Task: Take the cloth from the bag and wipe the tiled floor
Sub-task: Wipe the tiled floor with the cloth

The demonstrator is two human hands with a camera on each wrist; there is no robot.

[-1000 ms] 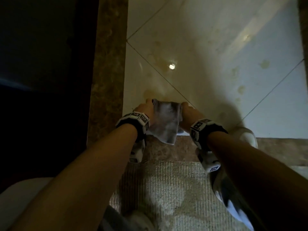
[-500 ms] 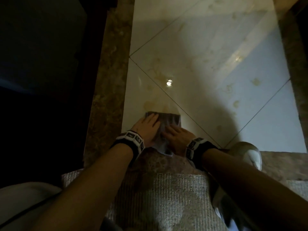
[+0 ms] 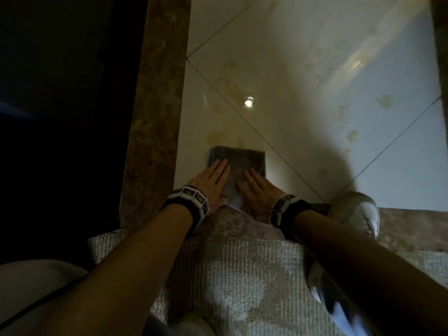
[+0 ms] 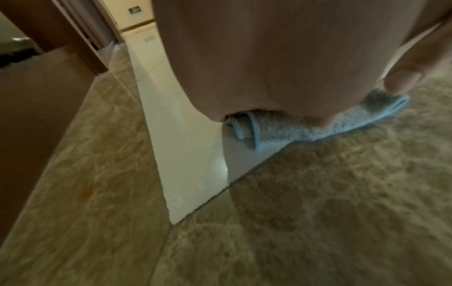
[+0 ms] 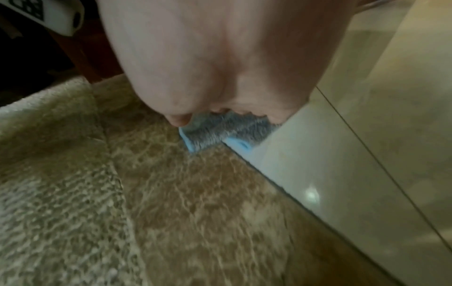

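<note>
A folded grey-blue cloth (image 3: 238,161) lies flat on the pale tiled floor (image 3: 303,69) near its brown marble border. My left hand (image 3: 213,178) and right hand (image 3: 254,187) press side by side on the cloth's near half, fingers straight and pointing away from me. The left wrist view shows the cloth (image 4: 293,127) bunched under my palm. Its blue edge (image 5: 220,135) peeks out below my right palm in the right wrist view. Yellowish stains (image 3: 385,100) dot the tiles ahead and to the right. No bag is in view.
A brown marble strip (image 3: 155,117) runs along the left of the tiles, with dark space beyond it. A ribbed beige mat (image 3: 242,275) lies under my arms. My shoe (image 3: 358,212) stands at the tile's near right corner.
The cloth went from being held up between both hands to lying flat on the tile. Both hands now press it with straight fingers and have slid it a little forward.
</note>
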